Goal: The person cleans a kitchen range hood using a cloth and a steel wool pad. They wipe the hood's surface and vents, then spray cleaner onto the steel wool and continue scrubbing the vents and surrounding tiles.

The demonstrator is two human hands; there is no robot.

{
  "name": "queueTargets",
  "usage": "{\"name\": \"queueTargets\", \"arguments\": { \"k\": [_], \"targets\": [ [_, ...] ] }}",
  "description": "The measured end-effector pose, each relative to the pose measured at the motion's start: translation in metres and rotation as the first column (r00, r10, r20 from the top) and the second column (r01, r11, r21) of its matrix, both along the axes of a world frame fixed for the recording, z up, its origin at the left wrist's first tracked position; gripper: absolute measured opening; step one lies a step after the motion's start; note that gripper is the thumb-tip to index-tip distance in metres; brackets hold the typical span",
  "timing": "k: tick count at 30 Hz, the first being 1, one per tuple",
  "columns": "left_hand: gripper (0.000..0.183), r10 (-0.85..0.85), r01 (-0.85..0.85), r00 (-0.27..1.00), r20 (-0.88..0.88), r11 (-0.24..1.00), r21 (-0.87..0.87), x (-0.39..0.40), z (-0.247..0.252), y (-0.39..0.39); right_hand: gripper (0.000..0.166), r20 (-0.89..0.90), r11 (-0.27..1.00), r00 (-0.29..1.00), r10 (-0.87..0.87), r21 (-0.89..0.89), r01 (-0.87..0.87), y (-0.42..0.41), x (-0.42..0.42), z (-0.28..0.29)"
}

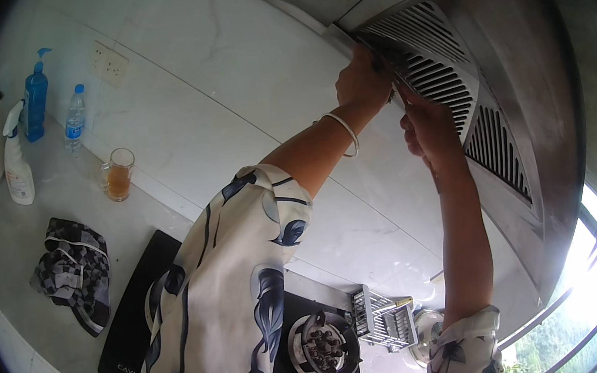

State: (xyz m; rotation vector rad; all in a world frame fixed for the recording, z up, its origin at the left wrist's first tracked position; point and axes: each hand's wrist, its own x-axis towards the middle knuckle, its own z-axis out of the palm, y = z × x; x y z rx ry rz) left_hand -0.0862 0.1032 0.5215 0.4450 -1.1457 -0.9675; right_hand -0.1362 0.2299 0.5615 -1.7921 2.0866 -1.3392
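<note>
Above a gas hob, a stainless steel range hood (pixel 517 103) shows its slotted grease filters (pixel 440 85). My left hand (pixel 366 78), with a bangle on the wrist, is raised to the hood's lower wall-side edge; its fingers are partly hidden in shadow there. Close beside it, my right hand (pixel 429 124) is curled around a thin object that reaches up to the same edge. What that object is, I cannot tell. Dark residue shows on the filter between the hands.
A black gas hob (pixel 305 306) with a burner lies below, beside a metal rack (pixel 384 318). On the counter stand a glass mug (pixel 118 175) of amber liquid, a water bottle (pixel 75 119), a blue pump bottle (pixel 35 101), a spray bottle (pixel 18 170) and a checkered cloth item (pixel 77 269).
</note>
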Motion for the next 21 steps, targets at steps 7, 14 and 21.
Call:
{"name": "queueTargets", "arguments": {
  "k": [7, 14, 21],
  "targets": [
    [0.026, 0.022, -0.023, 0.999, 0.031, 0.999, 0.027, -0.001, 0.007, -0.004, 0.043, 0.085, 0.991, 0.996, 0.037, 0.126, -0.048, 0.014, 0.001, 0.023],
    [0.026, 0.044, -0.043, 0.999, -0.022, 0.999, 0.015, -0.007, 0.013, -0.003, 0.031, 0.113, 0.998, 0.993, -0.018, 0.070, 0.010, 0.009, -0.026, 0.030],
    [0.028, -0.038, 0.037, 0.997, -0.071, 0.999, -0.010, -0.008, 0.017, 0.003, 0.028, 0.258, 0.997, 0.964, 0.065, 0.034, -0.076, 0.000, -0.024, 0.042]
  ]
}}
